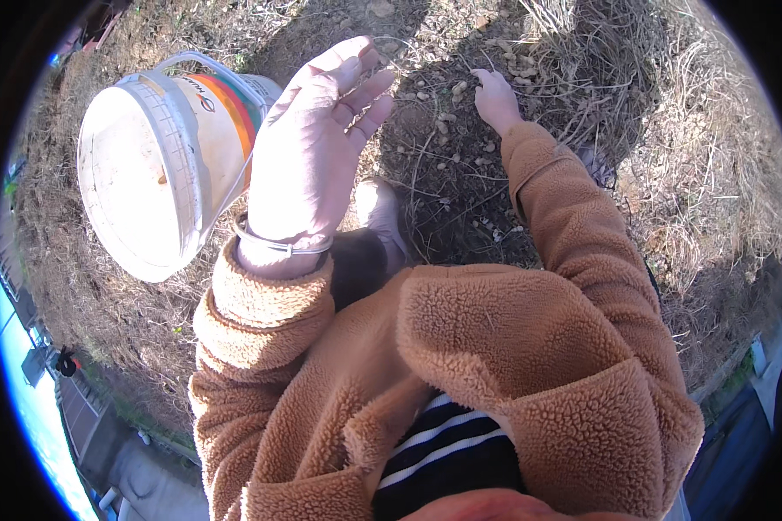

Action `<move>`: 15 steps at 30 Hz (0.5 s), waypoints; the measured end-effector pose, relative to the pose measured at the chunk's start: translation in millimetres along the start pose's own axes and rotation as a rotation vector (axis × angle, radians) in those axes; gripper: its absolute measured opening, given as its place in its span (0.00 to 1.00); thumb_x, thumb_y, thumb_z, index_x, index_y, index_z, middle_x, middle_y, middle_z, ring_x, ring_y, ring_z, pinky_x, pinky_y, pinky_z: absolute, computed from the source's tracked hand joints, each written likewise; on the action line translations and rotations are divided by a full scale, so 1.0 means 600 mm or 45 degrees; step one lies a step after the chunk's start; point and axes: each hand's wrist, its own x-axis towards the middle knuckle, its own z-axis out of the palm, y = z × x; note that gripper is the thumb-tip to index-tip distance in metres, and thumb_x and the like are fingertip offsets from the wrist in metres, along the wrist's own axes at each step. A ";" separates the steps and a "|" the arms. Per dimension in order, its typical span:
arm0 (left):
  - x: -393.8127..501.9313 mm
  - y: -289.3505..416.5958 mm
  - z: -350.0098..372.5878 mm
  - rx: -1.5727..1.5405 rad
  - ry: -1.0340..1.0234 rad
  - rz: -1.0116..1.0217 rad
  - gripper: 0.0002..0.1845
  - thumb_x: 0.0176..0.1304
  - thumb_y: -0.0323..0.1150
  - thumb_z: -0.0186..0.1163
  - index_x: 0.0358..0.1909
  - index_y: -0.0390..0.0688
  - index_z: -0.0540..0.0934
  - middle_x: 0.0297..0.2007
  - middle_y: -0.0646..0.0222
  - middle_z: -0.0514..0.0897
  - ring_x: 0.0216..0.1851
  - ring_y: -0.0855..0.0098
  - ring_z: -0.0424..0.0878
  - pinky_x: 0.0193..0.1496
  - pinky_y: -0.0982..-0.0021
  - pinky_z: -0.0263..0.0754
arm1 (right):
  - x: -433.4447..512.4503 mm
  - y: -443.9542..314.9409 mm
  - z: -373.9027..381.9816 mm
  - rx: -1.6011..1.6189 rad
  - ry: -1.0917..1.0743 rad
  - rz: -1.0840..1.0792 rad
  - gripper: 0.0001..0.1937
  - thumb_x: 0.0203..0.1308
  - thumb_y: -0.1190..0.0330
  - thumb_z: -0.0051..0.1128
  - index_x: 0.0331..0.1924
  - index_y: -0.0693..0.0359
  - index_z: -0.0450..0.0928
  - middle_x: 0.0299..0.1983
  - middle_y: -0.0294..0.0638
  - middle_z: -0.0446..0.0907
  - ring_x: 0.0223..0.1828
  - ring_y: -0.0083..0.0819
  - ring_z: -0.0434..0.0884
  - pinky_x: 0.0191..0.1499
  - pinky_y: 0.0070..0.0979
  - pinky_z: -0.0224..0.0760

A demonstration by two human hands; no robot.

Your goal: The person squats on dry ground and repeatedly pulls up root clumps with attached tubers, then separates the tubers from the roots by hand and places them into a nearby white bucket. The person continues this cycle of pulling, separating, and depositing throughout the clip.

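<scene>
My left hand (319, 137) is raised palm up beside a white plastic bucket, its fingers slightly curled and apart, with no object visible in it. The bucket (189, 150) has an orange and green band, a wire handle and a pale round face turned towards me. Down at the soil, my right hand (496, 101) reaches among dry stems; its fingertips point at the ground, and whether they pinch anything cannot be told. Several unshelled peanuts (458, 90) lie on the dark soil just left of it, with more above it.
Dry plant stems (580, 84) are heaped beyond my right hand. A shoe (378, 208) stands on the ground between my arms. Dry grass (710, 195) covers the ground at the right. Paving and buildings show at the lower left rim.
</scene>
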 end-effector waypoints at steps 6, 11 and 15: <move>0.010 -0.007 0.011 0.064 0.043 -0.149 0.26 0.68 0.41 0.52 0.60 0.33 0.67 0.60 0.52 0.71 0.60 0.62 0.70 0.65 0.61 0.62 | 0.006 -0.013 0.030 -0.174 -0.091 -0.164 0.07 0.60 0.68 0.52 0.41 0.58 0.75 0.44 0.47 0.70 0.44 0.49 0.76 0.45 0.43 0.71; 0.015 -0.020 0.015 0.083 0.007 -0.185 0.21 0.68 0.40 0.53 0.57 0.36 0.72 0.56 0.56 0.76 0.56 0.65 0.73 0.62 0.64 0.65 | 0.001 -0.045 -0.027 0.274 0.046 0.043 0.09 0.58 0.68 0.59 0.38 0.61 0.72 0.38 0.42 0.74 0.39 0.35 0.78 0.41 0.32 0.72; 0.021 -0.029 0.015 0.174 -0.027 -0.151 0.18 0.69 0.37 0.53 0.54 0.37 0.74 0.51 0.61 0.80 0.50 0.70 0.77 0.56 0.68 0.70 | -0.023 -0.115 -0.143 0.987 -0.155 0.098 0.12 0.60 0.66 0.62 0.39 0.64 0.73 0.29 0.35 0.77 0.33 0.20 0.75 0.39 0.20 0.69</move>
